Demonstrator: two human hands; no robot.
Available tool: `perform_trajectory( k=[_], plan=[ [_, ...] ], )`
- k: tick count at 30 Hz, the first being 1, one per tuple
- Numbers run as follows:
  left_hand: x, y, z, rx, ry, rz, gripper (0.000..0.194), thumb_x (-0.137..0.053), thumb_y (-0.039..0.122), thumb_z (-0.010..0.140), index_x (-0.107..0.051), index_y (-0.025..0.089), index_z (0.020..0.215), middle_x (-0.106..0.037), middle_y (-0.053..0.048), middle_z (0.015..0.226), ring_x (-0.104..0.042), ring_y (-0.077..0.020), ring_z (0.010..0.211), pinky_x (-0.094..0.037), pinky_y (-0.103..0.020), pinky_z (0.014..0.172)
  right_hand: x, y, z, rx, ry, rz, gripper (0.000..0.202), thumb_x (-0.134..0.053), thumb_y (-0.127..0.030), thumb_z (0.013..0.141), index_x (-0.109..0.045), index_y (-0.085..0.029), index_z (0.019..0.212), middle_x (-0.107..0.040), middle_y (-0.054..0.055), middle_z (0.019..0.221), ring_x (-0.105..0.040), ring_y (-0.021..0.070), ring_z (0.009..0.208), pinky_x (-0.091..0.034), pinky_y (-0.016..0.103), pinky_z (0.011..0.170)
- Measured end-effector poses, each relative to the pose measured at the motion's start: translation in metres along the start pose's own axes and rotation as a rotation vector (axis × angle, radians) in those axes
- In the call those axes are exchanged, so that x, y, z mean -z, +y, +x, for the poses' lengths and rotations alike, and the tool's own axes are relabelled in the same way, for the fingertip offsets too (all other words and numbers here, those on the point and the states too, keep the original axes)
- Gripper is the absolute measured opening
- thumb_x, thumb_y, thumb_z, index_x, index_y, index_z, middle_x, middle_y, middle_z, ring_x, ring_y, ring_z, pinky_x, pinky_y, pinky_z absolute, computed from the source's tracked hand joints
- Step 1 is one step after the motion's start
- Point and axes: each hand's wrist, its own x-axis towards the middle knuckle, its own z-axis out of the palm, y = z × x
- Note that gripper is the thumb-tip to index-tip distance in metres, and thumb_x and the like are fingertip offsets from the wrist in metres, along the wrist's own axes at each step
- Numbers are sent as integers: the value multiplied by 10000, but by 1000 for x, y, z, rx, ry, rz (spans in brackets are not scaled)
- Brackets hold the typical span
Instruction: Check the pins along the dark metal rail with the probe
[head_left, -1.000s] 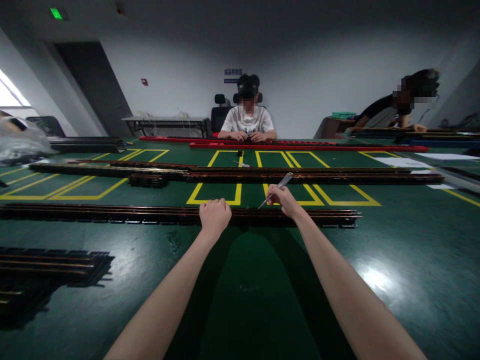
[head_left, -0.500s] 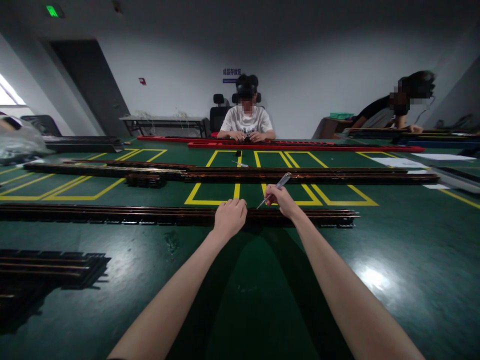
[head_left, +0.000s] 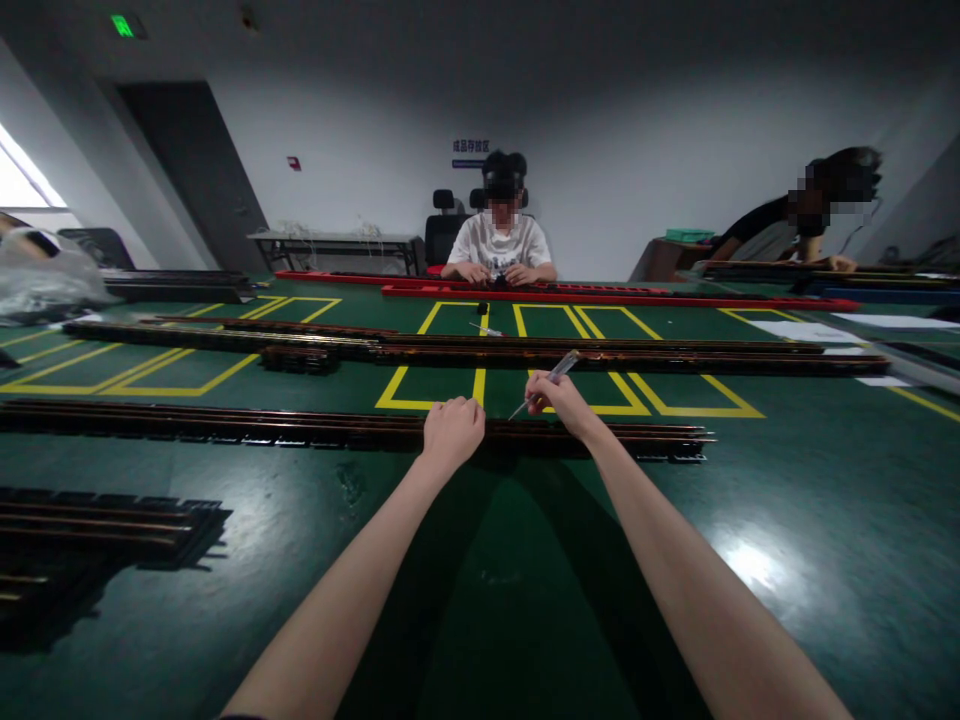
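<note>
A long dark rail assembly (head_left: 247,427) with copper-coloured strips lies across the green table in front of me. My left hand (head_left: 454,432) is closed over it near the middle, fingers curled down its far side and the fingertips hidden. Just to the right, my right hand (head_left: 556,398) grips a screwdriver (head_left: 562,366) with a clear handle. Its thin shaft slants down to the left, and the tip is at the rail's top, a short way from my left hand. Whether the tip touches a screw is too small to see.
More dark rails (head_left: 637,358) lie farther back, across yellow tape outlines (head_left: 712,411). Another stack (head_left: 97,535) is at the near left. Red rails (head_left: 600,294) lie before a seated co-worker (head_left: 501,245); another person (head_left: 817,205) leans in at the right. A plastic bag (head_left: 52,275) stands far left.
The view has shifted slightly, with the background now a little farther right. Both hands and the screwdriver tip sit slightly farther left against the tape marks. Both grips look the same.
</note>
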Motion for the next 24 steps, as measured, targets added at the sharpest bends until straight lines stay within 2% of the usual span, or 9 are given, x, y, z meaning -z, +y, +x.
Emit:
perform_trajectory(
  k=[7,17,24],
  plan=[
    [5,-7,2,98,-23,17,405,-258,224,879,-640,151,765,-687,-105,842,-636,-202,770,-461,-346,752,-3,-3,-2,4,-3,-16,129,-540,-247,622,-566,-161,529,-568,8,461,-540,119,448,-407,230,454],
    [8,-17,0,155,-25,57,393,-260,187,861,-632,138,746,-687,-115,798,-632,-198,706,-467,-343,709,0,-1,-3,-7,-9,-9,139,-558,-243,627,-579,-153,523,-574,8,461,-548,117,446,-432,239,472],
    [8,-18,1,161,-19,84,394,-256,187,857,-639,129,783,-693,-126,859,-636,-207,772,-463,-350,734,0,1,-1,-17,2,11,132,-547,-242,607,-576,-154,513,-572,12,442,-540,120,430,-418,236,453]
  ],
)
